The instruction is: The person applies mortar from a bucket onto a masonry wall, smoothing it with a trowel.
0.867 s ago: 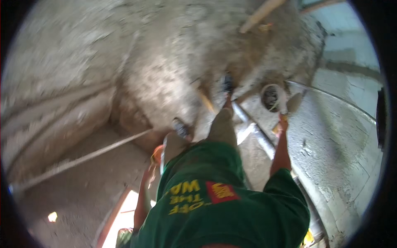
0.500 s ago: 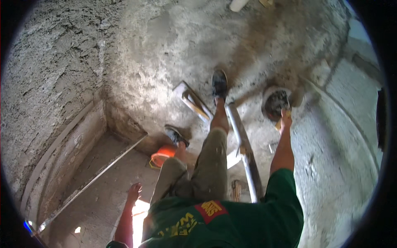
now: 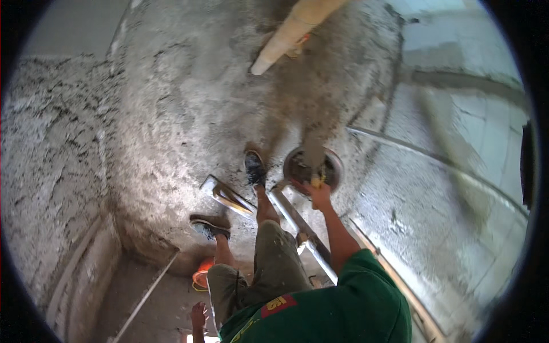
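Observation:
My right hand is closed around the yellowish handle of a trowel. The trowel's grey blade is over a round dark bucket with dark, wet-looking mortar inside. My left hand hangs low beside my left leg, fingers loosely apart and holding nothing. A long plastering float with a handle lies on the floor, close to my shoes. Between my right leg and right arm a metal bar slants across the view.
An orange bucket stands below, behind my left foot. A thick round post is at the far side. On the right, a long straight bar crosses by the pale wall, and a long board lies nearer. Rough plastered wall is on the left.
My view has shifted right and upward, bringing more of the post and right wall into sight. My right hand still holds the trowel at the bucket, its blade now raised upright above the mortar.

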### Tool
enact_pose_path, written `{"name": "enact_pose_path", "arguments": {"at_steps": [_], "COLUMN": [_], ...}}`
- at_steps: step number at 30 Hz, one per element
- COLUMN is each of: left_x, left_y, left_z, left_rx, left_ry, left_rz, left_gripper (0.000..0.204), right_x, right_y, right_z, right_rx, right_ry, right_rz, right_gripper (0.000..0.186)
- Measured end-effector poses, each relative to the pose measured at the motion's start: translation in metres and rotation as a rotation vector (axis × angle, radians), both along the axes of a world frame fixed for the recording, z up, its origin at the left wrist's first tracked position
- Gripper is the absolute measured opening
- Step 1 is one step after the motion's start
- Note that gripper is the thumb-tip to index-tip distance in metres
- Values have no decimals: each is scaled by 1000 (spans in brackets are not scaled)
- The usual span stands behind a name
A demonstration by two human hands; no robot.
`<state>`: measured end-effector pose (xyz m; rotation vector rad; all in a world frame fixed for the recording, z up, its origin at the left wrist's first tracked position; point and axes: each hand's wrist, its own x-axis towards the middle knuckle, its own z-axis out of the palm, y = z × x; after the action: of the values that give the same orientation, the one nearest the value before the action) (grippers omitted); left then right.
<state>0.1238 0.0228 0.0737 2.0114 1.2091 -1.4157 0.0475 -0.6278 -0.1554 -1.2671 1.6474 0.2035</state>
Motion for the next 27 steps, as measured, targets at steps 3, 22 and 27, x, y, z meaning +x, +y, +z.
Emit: {"name": "enact_pose_path", "arguments": {"at_steps": [3, 22, 27], "left_x": [-11, -172, -156], "left_y": [34, 161, 145], "left_z": [-30, -7, 17], "left_rx": [-65, 98, 64], "left_ry": [-23, -230, -36], "left_rz": [256, 375, 685], "left_gripper": [37, 45, 48], "right_x": [17, 308, 340], "right_y": [40, 450, 532], "right_z": [42, -57, -100], "right_rx": [-198, 339, 454], "right_ry": [-193, -240, -213], "right_rz": [93, 282, 591], "right_gripper": [32, 40, 43]}}
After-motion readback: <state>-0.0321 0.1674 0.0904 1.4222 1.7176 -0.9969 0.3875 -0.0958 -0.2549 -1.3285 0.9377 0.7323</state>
